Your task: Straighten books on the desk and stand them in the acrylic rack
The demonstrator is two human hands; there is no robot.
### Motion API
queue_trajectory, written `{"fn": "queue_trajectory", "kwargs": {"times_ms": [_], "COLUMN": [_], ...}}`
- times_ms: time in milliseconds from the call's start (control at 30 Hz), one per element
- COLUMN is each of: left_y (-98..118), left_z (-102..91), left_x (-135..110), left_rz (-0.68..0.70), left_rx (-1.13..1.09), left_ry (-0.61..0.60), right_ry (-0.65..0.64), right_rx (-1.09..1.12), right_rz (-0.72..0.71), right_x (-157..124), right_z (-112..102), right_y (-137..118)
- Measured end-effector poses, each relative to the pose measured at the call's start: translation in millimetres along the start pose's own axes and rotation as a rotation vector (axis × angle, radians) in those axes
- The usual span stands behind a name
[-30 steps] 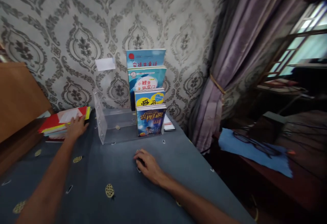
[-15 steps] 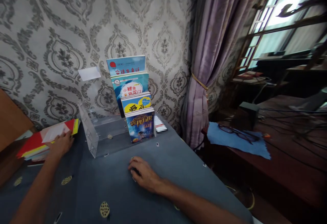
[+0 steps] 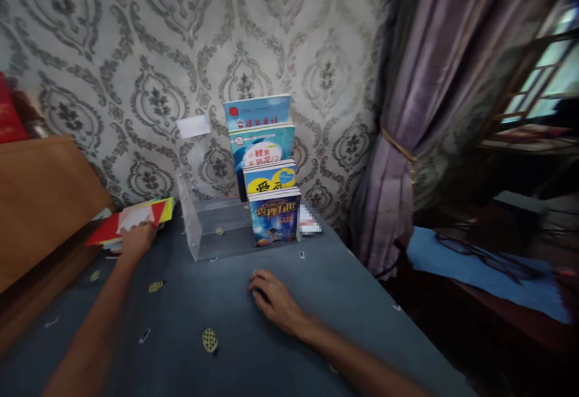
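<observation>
My left hand point(image 3: 138, 237) is at the near edge of a stack of thin books on the left. Its fingers are closed on the red book point(image 3: 108, 228) on top, which has a pale patch; the thumb is hidden. A yellow book point(image 3: 168, 209) sticks out beneath it. My right hand point(image 3: 274, 300) rests on the dark blue tablecloth, holding nothing, with loosely bent fingers and the thumb apart. Beyond it stands a clear stepped book rack point(image 3: 192, 228). Its right side bears a dark blue book point(image 3: 274, 221), a yellow-and-blue book point(image 3: 270, 178), a teal book point(image 3: 262, 146) and a light blue book point(image 3: 257, 111).
A brown wooden box or board point(image 3: 45, 198) stands at the far left. White paper point(image 3: 310, 223) lies right of the rack. Patterned wallpaper rises behind, beside a tied purple curtain point(image 3: 398, 143). Glasses point(image 3: 484, 255) lie on a blue cloth point(image 3: 429, 252) at the right.
The view has turned left, so everything appears further right and more of the wooden box shows. The red book has turned slightly under my left hand. My right hand stays on the table.
</observation>
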State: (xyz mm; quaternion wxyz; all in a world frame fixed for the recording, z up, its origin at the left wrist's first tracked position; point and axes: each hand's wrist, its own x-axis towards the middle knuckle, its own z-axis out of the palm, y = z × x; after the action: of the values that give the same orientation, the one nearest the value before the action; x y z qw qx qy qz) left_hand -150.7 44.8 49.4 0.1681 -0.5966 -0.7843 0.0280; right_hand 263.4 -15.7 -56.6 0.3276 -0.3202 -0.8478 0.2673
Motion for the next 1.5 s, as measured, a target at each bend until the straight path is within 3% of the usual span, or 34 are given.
{"fn": "queue_trajectory", "kwargs": {"times_ms": [167, 467, 667, 800, 933, 1200, 1367, 1500], "left_y": [-1.9, -2.8, -11.6, -20.3, -20.2, -3.2, 1.2, 2.8], "left_z": [4.3, 1.9, 0.3, 0.8, 5.0, 19.6, 23.9, 28.7], "left_x": [-2.2, -5.1, -45.8, -78.4, -90.0, -95.1, -123.7, -152.8], "left_rz": [-0.033, 0.034, 0.103, 0.132, 0.078, -0.05, -0.029, -0.014], "left_rx": [0.075, 0.149, 0.191, 0.206, 0.179, 0.057, 0.023, 0.008], "left_ry": [0.015, 0.05, 0.067, 0.156, 0.17, 0.106, 0.069, -0.034], "right_ry": [-0.012, 0.002, -0.025, -0.031, -0.029, -0.021, -0.025, -0.022], "right_rx": [0.013, 0.025, -0.003, -0.008, -0.007, -0.002, 0.003, -0.008], "right_rz": [-0.028, -0.049, -0.044, -0.054, -0.051, -0.056, -0.061, -0.067], "right_x": [2.8, 2.3, 3.7, 3.9, 4.3, 3.0, 2.4, 2.7], "right_z": [0.0, -0.9, 0.5, 1.3, 0.5, 0.8, 0.7, 1.9], "right_y": [-0.8, -3.3, -0.6, 1.3, -0.7, -2.4, -1.7, -1.4]}}
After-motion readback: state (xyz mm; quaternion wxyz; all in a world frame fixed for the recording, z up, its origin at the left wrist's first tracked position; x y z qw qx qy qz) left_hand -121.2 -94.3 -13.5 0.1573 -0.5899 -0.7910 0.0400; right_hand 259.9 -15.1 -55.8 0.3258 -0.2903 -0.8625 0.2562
